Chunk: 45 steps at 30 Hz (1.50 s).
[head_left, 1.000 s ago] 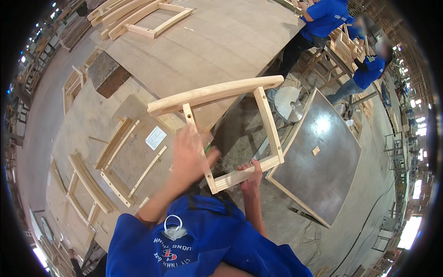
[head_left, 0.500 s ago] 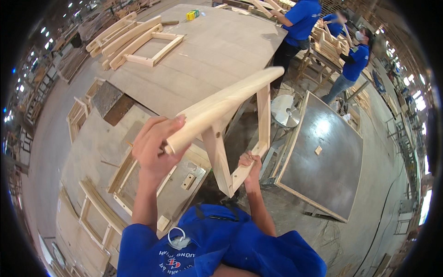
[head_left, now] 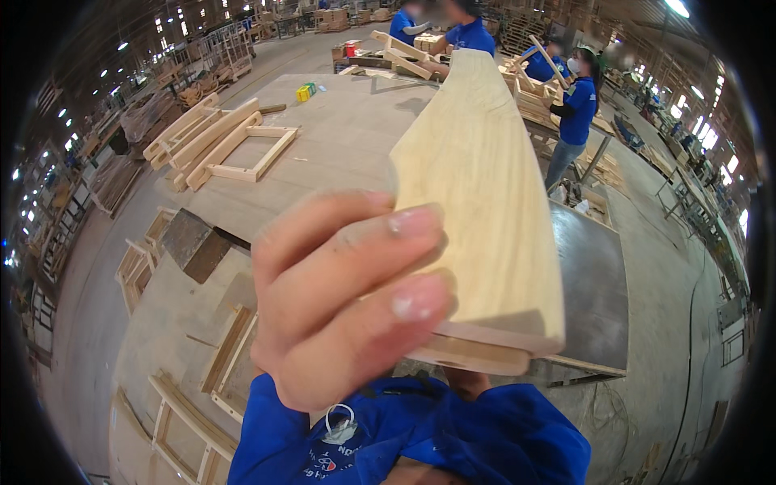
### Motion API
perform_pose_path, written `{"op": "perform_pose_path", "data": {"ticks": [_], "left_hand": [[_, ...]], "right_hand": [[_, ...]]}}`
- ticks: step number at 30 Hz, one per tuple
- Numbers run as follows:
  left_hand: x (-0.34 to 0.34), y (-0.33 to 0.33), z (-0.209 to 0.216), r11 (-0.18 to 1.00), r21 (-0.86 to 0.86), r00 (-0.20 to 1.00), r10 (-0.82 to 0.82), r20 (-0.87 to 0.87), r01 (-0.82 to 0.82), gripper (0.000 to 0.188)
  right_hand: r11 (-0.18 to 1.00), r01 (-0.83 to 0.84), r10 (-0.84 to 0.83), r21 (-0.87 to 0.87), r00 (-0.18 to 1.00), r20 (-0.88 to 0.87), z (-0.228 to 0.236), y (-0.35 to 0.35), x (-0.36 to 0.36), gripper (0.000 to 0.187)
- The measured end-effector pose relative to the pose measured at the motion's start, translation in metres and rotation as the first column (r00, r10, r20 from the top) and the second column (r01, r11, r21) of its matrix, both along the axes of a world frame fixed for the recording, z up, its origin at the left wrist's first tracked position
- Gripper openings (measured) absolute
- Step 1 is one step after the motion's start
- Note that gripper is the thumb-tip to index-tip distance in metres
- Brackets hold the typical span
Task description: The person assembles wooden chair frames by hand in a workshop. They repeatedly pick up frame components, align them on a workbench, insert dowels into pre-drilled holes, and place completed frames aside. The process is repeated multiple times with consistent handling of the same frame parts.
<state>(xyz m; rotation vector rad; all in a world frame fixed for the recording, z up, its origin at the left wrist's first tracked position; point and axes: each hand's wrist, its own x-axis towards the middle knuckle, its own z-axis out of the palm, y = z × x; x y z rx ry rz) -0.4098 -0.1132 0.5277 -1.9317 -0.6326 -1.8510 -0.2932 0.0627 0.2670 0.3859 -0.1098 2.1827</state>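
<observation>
A pale wooden armrest frame rises close in front of me, its broad, curved top piece filling the middle of the view. Around its left edge, near the bottom end, curl the fingers of my left hand. Beneath that end a second wooden edge shows; the rest of the frame is hidden behind the top piece. Only a bit of my right forearm appears below the wood, and the hand itself is hidden.
A large board-topped table carries stacked wooden frames and a small yellow box. More frame parts lie on a lower surface at left, near a dark block. A dark panel stands right. Co-workers in blue work beyond.
The armrest frame has come up much nearer and swung to point away from me. My left hand rose with it, still gripping; my right hand has passed out of sight behind the wood.
</observation>
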Motion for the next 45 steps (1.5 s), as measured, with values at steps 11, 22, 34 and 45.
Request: {"op": "perform_pose_path", "data": {"ticks": [11, 22, 34, 45], "left_hand": [[0.002, -0.019, 0.003, 0.997, -0.045, 0.998, -0.061, 0.013, 0.061, 0.029], [0.005, 0.035, 0.037, 0.927, 0.043, 0.888, -0.343, -0.306, 0.373, 0.028], [0.009, 0.136, 0.049, 0.716, -0.176, 0.637, -0.688, -0.348, 0.676, 0.059], [0.005, 0.164, 0.032, 0.627, -0.413, 0.589, -0.774, -0.232, 0.661, 0.106]], "right_hand": [[0.564, -0.769, 0.689, 0.300, 0.238, -0.684, 0.266, -0.198, -0.035, 0.014], [0.773, -0.633, 0.501, -0.022, 0.632, -0.592, 0.185, -0.148, -0.024, 0.011], [0.851, -0.469, 0.311, -0.237, 0.813, -0.492, 0.106, -0.101, -0.003, 0.009], [0.872, -0.369, 0.204, -0.323, 0.872, -0.445, 0.070, -0.076, 0.011, 0.008]]}}
